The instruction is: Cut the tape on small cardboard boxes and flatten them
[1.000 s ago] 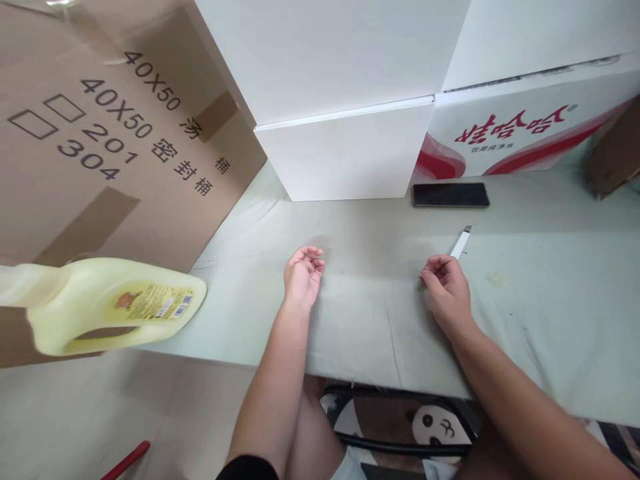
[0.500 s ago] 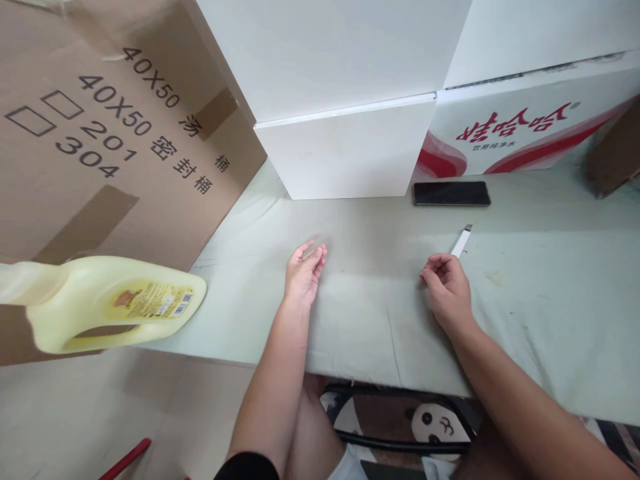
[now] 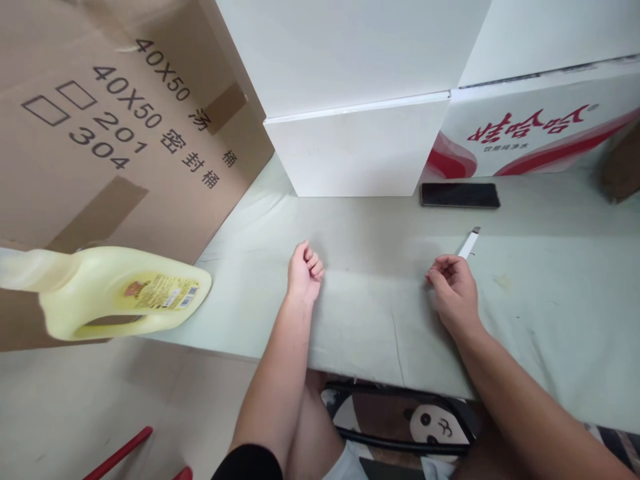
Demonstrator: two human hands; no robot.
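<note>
My left hand [image 3: 305, 272] is closed in a loose fist over the table cloth, its thumb side up, and nothing shows in it. To the right, my right hand [image 3: 455, 290] rests on the cloth with its fingers curled in toward the thumb. I see nothing held between those fingers. Just beyond its knuckles lies a white utility knife [image 3: 469, 244] with a short bit of blade at the far end; its near end is hidden behind the hand. A dark smartphone [image 3: 460, 195] lies flat farther back.
A pale yellow jug-shaped bottle [image 3: 113, 290] with a handle stands at the left, before a large brown carton [image 3: 165, 173]. White boxes [image 3: 357, 150] and a red-and-white printed carton [image 3: 530, 137] line the back of the cloth-covered table [image 3: 360, 320]. A panda-print item [image 3: 435, 421] lies below the table edge.
My left hand has curled from loosely extended fingers into a fist. My right hand keeps its place by the utility knife. The whole view has shifted slightly.
</note>
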